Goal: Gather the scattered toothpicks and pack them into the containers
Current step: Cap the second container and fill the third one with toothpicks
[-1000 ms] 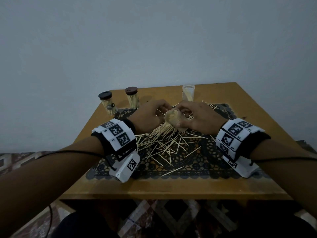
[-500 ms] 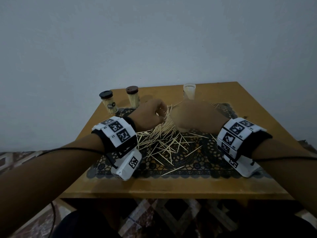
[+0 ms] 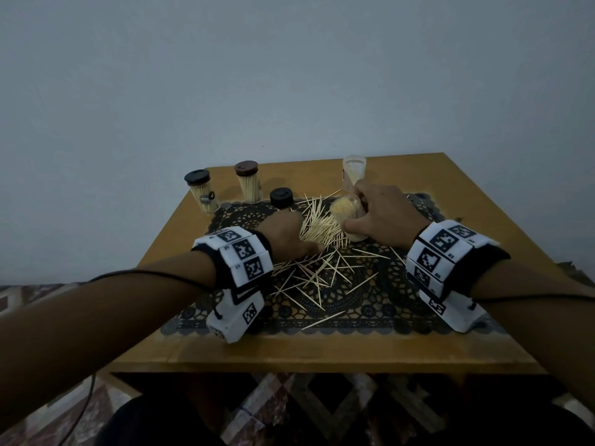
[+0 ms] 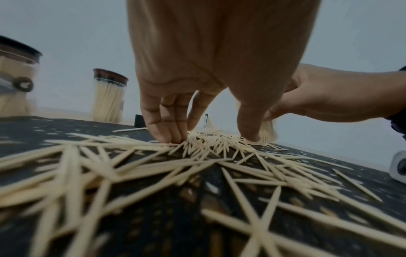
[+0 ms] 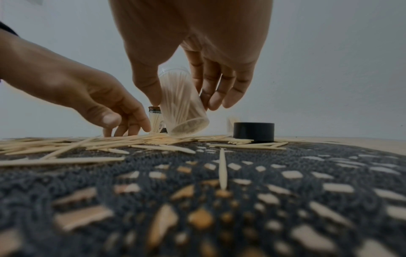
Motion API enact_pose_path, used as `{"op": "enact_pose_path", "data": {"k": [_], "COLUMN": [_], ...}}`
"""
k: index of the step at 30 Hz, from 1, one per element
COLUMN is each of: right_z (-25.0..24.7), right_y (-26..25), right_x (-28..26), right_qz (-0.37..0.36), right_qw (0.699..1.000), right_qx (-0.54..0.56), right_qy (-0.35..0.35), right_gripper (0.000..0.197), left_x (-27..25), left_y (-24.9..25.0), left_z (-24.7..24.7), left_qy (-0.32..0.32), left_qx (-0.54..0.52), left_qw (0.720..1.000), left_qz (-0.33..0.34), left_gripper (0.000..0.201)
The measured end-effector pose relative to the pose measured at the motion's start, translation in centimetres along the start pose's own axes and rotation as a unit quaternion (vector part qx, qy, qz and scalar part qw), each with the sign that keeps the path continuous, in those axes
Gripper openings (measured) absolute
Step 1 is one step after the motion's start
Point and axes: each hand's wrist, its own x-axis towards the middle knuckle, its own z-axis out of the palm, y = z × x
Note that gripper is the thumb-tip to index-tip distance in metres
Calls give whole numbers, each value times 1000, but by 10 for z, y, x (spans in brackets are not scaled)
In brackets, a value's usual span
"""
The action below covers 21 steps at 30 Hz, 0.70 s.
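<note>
gripping a clear plastic toothpick container (image 5: 183,106) between thumb and fingers, my right hand (image 3: 384,214) holds it tilted, its base down by the pile. my left hand (image 4: 197,73) has its fingertips (image 4: 169,129) pressed down into the heaped toothpicks, thumb opposite, pinching up a bunch. nearest me, thin pale wooden toothpicks (image 3: 317,272) lie scattered across the dark lace mat (image 3: 370,312) on the wooden table (image 3: 289,352). further off, a loose black lid (image 3: 281,197) sits on the mat. at the back stand two full, capped jars (image 3: 247,185) and an open clear cup (image 3: 353,172) partly filled. i'd judge about half done: the pile remains, and this container needs capping.
</note>
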Motion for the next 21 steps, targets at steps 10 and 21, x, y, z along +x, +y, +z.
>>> {"op": "enact_pose_path", "data": {"k": [10, 21], "right_z": [2, -1], "right_y": [4, 3], "right_x": [1, 0], "right_qz": [15, 19], "right_qw": [999, 999], "right_qx": [-27, -32], "right_qy": [11, 1], "right_gripper": [38, 40], "left_x": [23, 23], "left_y": [21, 33], "left_z": [1, -3], "left_qy": [34, 81], "left_qx": [3, -13], "left_qw": [999, 997], "left_qz": [-9, 12], "left_gripper": [69, 25]}}
